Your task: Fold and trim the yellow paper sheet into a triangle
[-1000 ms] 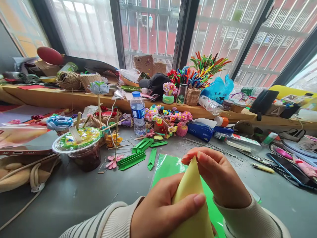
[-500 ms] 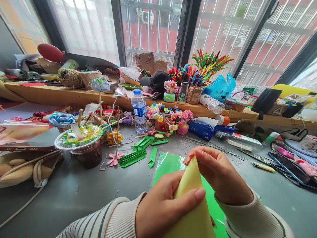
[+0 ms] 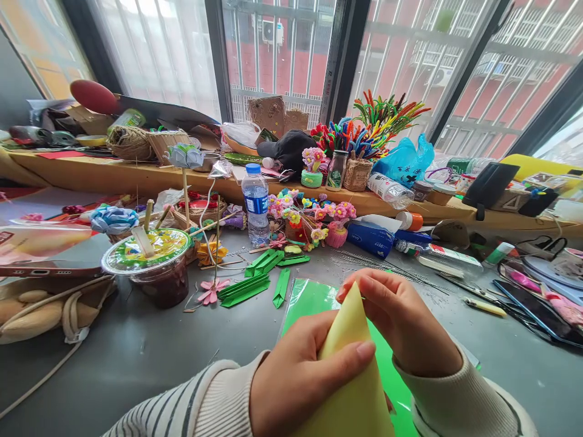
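A sheet of yellow paper [image 3: 353, 388], curled to a point at its upper end, is held up in front of me. My left hand [image 3: 310, 376] is closed around it, with the thumb lying across the near face. At the tip, my right hand [image 3: 401, 321] has its fingers bent over the paper's point, pinching it from behind; part of that grip is hidden. Under both hands lies a pack of green paper [image 3: 307, 300] in a clear sleeve. Folded green paper strips [image 3: 246, 290] rest on the table beyond my left hand.
Left of the strips stand a lidded cup of dark drink [image 3: 157, 276] and a pink paper flower [image 3: 213, 292]. A water bottle [image 3: 255, 206] stands behind them. Crocheted flowers [image 3: 314, 212], a blue tissue pack [image 3: 371, 237], thin wires, a yellow cutter [image 3: 485, 306] and a phone [image 3: 532, 312] lie around.
Both hands stay nearly in place on the yellow paper. The right fingers have shifted very slightly at the tip, and the left thumb has moved a little up and left.
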Tool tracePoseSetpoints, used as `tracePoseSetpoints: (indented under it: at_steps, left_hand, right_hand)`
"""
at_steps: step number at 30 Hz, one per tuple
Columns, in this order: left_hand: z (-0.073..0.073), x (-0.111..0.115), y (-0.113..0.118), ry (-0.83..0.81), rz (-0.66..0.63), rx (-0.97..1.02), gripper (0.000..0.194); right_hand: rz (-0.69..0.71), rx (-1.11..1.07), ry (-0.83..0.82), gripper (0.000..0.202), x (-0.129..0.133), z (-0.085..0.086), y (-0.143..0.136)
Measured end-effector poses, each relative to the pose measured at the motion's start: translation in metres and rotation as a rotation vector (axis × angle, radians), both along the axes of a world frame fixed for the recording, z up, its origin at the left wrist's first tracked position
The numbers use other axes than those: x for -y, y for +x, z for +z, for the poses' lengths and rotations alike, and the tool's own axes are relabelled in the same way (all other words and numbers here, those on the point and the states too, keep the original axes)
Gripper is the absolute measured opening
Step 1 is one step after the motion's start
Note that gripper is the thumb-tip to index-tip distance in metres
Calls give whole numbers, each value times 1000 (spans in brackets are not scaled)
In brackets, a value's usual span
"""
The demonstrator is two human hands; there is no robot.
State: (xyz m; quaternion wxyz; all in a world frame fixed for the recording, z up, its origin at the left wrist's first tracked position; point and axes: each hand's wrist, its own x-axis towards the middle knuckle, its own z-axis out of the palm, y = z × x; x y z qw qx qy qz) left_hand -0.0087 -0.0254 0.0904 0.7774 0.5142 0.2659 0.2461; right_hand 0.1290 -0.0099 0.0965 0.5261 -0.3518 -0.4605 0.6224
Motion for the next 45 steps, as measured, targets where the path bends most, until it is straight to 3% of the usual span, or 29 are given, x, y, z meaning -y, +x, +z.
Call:
tracePoseSetpoints:
  at_steps: [6, 11, 18, 22, 26, 29, 34, 45]
  left_hand:
    - [-1, -1, 1, 29, 6, -15, 17]
    - [-2, -3, 0, 40, 9, -43, 18]
    - [-1, -4, 0, 196, 47, -156, 20]
    - [1, -2, 0, 130, 16, -108, 19]
    - [1, -1, 1, -6, -14, -6, 16]
    - [-1, 0, 0, -35, -49, 45, 15]
    - [-3, 0, 1, -43, -81, 83, 11]
    - [-6, -1, 4, -51, -63, 31, 11]
  right_hand:
    - [-122, 102, 14, 17, 1, 0, 0]
    - [-118, 172, 73, 16, 1, -4, 3]
    - [-219, 228, 153, 19, 1, -4, 0]
    - [-234, 295, 227, 23, -1, -1, 3]
    - [-220, 543, 455, 24, 0, 2, 8]
    - [-163, 602, 563, 24, 0, 2, 11]
    - [-120, 591, 573, 27, -2, -2, 10]
    - [-178, 720, 589, 24, -2, 1, 12]
